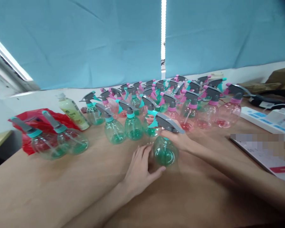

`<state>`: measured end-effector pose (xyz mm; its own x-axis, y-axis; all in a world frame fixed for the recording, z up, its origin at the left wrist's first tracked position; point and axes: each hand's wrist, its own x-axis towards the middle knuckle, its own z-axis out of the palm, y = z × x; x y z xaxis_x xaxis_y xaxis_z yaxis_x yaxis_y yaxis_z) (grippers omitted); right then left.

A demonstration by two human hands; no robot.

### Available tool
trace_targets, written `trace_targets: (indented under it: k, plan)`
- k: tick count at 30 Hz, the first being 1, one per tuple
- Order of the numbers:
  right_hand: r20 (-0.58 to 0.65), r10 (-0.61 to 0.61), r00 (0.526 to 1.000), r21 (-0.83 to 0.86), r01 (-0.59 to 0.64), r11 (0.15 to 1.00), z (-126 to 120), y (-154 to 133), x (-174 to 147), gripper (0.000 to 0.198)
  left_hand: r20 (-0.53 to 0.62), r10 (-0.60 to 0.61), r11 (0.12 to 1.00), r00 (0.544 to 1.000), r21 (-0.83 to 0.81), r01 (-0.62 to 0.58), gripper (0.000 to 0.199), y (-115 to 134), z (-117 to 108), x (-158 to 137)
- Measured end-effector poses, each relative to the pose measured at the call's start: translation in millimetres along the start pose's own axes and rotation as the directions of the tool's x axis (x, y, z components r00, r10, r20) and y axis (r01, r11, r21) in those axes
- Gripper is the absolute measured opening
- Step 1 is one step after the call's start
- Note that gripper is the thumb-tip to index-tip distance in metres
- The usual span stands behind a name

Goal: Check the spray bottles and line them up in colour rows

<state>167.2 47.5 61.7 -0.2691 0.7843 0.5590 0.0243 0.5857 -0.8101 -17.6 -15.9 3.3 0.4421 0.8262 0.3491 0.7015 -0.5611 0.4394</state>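
Just below the middle of the frame, both hands meet on a green spray bottle point(165, 153) standing upright on the wooden table point(61, 190). The left hand point(140, 172) lies flat-fingered against the bottle's left flank, its thumb tucked under the front of the round belly, a steadying cup rather than a clench. The right hand point(178, 139) comes in from the right and wraps the neck just under the grey trigger head point(168, 123), so the bottle's body sits between the two hands, below the right one and to the right of the left one; judging from this, the low hand braces the base while the upper one works the head. Behind it, across the centre, stands a row of green bottles point(123, 126) with teal collars, and further back and to the right a crowd of pink bottles point(204, 110), grouped by colour. At the left edge two more green bottles point(59, 142) stand in front of a red bag point(38, 120), with a pale drink bottle point(72, 112) beside them. On the right lie a white power strip point(263, 118) and papers point(270, 158); blue curtains point(85, 41) fill the top.
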Motion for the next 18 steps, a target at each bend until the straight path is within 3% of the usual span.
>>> trace_targets:
  k: [8,15,18]
  plan:
    - [0.088,0.035,0.996,0.091,-0.043,0.995,67,-21,1,0.027,-0.259,-0.106,0.991,0.96,-0.1,0.083,0.075,-2,-9,-37]
    - [0.16,0.025,0.987,0.13,-0.046,0.99,134,-38,11,0.035,-0.355,-0.237,0.97,0.904,-0.033,0.241,0.069,-19,-49,-70]
    - [0.23,-0.014,0.973,0.113,-0.013,0.994,156,-44,18,0.027,-0.414,-0.229,0.962,0.881,0.04,0.269,0.066,-27,-69,-84]
